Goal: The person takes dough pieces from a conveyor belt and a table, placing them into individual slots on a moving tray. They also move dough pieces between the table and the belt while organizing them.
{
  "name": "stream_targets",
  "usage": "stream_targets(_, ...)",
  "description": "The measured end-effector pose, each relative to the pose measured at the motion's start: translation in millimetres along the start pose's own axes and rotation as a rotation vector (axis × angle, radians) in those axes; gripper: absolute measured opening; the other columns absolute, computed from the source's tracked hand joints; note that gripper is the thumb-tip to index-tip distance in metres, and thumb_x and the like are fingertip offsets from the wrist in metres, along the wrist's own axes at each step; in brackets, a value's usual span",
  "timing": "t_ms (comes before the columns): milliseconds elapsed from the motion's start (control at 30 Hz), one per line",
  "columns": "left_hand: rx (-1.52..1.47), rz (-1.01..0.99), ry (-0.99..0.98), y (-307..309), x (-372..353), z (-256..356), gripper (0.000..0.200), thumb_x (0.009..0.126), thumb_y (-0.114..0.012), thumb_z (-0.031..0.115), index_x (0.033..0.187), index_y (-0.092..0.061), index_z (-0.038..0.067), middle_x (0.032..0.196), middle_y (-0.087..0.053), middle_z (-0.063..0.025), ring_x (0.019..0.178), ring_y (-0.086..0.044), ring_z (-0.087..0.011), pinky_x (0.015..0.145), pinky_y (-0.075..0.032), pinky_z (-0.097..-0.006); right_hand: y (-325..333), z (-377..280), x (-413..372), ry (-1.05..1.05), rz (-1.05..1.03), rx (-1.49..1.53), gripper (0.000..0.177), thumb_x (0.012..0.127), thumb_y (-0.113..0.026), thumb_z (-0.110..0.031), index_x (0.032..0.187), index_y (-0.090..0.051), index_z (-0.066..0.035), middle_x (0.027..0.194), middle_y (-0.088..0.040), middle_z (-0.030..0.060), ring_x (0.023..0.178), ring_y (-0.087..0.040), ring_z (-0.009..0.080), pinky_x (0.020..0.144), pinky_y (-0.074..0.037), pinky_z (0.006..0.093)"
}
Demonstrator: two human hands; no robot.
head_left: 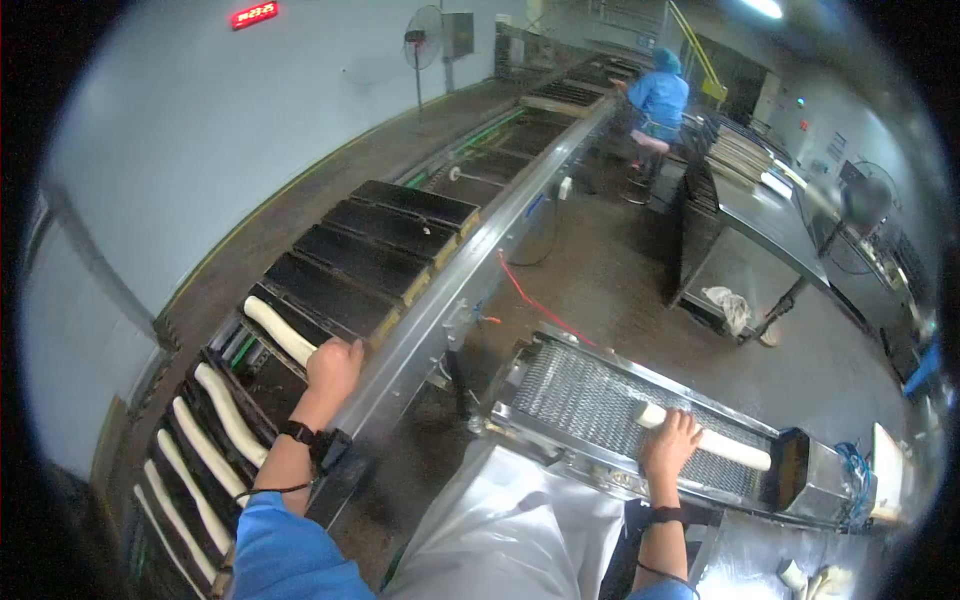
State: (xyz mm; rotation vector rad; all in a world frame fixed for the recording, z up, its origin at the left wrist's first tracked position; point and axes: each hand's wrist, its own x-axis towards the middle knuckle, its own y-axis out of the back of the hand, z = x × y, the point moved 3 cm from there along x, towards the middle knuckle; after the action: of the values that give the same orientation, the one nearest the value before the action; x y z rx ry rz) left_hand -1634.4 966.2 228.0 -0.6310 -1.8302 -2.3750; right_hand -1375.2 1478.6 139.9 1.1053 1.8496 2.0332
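Observation:
My left hand (335, 368) is closed at the near end of a long pale dough roll (278, 328), which lies in a dark tray on the line at the left. On the small mesh conveyor (565, 385), my right hand (672, 445) curls over another dough roll (735, 449), its fingers wrapped across the top. Several more dough strips (208, 437) lie in dark trays at the lower left. Dark trays (360, 262) without dough stand farther up the line.
A metal rail (430, 320) runs along the line. A co-worker in blue (658, 98) sits farther up. At the right stands a steel table (765, 225) with stacked boards. A metal box (815, 478) closes the mesh conveyor's right end. Dough pieces (828, 582) lie at the lower right.

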Motion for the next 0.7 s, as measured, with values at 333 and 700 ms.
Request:
stream_targets(333, -0.221, -0.109, 0.308, -48.0, 75.7, 1.3, 0.059, 0.096, -0.044, 0.045, 0.076, -0.069, -0.005, 0.084, -0.066, -0.0286, 0.082, -0.064, -0.0447, 0.075, -0.047, -0.053, 4.6, -54.0, 1.8, 0.076, -0.107, 0.123, 0.043, 0.072, -0.064, -0.008, 0.113, -0.054, -0.005, 0.114, -0.056, 0.0141, 0.123, -0.045, 0.0338, 0.116, -0.017, 0.0548)
stream_targets(700, -0.137, -0.113, 0.334, -40.9, 96.6, 16.9, 0.062, 0.098, -0.038, 0.047, 0.081, -0.07, -0.004, 0.09, -0.067, -0.027, 0.088, -0.064, -0.0435, 0.079, -0.05, -0.0523, 39.0, -123.3, 0.2, 0.152, -0.312, -0.058, 0.038, 0.069, -0.073, -0.02, 0.102, -0.06, -0.006, 0.106, -0.057, 0.0162, 0.106, -0.054, 0.0324, 0.09, -0.044, 0.0477)
